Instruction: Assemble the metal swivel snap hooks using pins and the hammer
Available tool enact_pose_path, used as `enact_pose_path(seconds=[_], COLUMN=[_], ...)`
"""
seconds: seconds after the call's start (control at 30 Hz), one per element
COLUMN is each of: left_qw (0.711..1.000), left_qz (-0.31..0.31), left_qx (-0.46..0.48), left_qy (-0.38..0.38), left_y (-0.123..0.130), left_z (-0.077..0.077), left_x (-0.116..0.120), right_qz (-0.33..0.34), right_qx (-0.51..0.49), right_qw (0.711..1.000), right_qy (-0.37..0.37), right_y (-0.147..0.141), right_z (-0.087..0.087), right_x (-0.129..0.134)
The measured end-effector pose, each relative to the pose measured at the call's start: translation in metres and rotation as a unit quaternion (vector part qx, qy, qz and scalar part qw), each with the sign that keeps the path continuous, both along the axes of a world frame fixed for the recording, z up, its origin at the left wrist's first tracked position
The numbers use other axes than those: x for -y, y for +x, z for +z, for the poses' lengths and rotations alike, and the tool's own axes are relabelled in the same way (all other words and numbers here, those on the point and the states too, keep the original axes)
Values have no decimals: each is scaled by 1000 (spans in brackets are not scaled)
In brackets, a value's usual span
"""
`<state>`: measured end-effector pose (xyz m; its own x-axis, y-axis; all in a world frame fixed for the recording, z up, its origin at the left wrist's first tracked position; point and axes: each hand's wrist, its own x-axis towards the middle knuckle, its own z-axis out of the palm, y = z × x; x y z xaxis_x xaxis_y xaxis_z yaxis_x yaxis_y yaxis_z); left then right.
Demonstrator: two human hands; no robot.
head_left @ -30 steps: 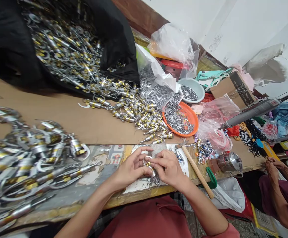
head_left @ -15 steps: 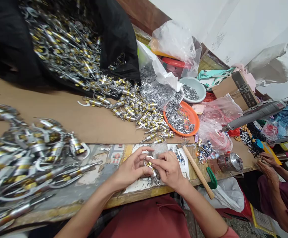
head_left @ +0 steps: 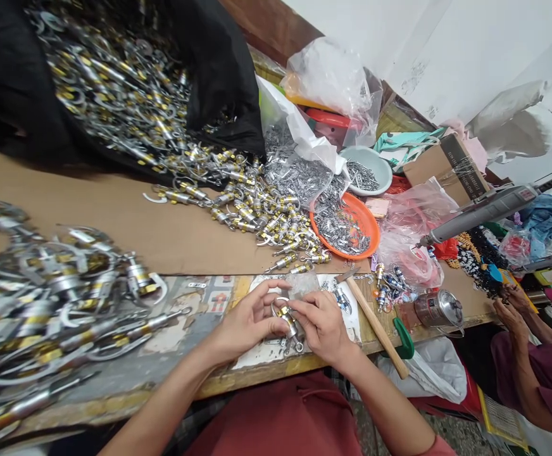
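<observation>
Between both hands, over the bench's front edge, is a silver and yellow metal hook piece (head_left: pixel 289 320) with a curved arm and a ring at its lower end. My left hand (head_left: pixel 252 322) grips its left side between thumb and fingers. The fingertips of my right hand (head_left: pixel 321 323) pinch it from the right. Small loose parts lie beneath it, partly hidden. Many similar pieces form a heap (head_left: pixel 257 209) behind my hands, and another pile (head_left: pixel 62 297) covers the bench at the left.
A hammer (head_left: pixel 375 326) lies right of my hands, beside a green-handled tool (head_left: pixel 403 339) and a metal cup (head_left: pixel 440 310). Behind are an orange tray (head_left: pixel 375 235), a pale bowl (head_left: pixel 384 171) and a hanging electric screwdriver (head_left: pixel 480 215). Another person's hands (head_left: pixel 513 316) are at the far right.
The whole view has shifted slightly. Both hands keep hold of the same hook piece, with hardly any change in their grip.
</observation>
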<state>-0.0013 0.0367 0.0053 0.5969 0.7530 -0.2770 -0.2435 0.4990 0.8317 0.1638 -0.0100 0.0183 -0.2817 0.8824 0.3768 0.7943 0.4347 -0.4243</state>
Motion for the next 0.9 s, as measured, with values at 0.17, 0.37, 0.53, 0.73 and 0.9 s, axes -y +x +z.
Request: enact_pose_path(seconds=[0.17, 0.37, 0.53, 0.73, 0.9], left_qw=[1000, 1000, 1000, 1000, 999], left_qz=[0, -1, 2, 1, -1], left_qx=[-2, -4, -7, -19, -33], left_qy=[4, 4, 4, -9, -7], left_y=[0, 0, 0, -1, 0], left_z=[-2, 0, -1, -3, -3], left_x=[0, 1, 0, 2, 2], right_qz=[-6, -14, -25, -36, -53], right_qx=[-10, -12, -20, -25, -29], right_qw=[1000, 999, 998, 996, 994], right_qy=[14, 34, 48, 80, 93], right_y=[0, -2, -4, -6, -8], right_z=[-3, -5, -6, -10, -13], right_x=[0, 0, 1, 1, 1])
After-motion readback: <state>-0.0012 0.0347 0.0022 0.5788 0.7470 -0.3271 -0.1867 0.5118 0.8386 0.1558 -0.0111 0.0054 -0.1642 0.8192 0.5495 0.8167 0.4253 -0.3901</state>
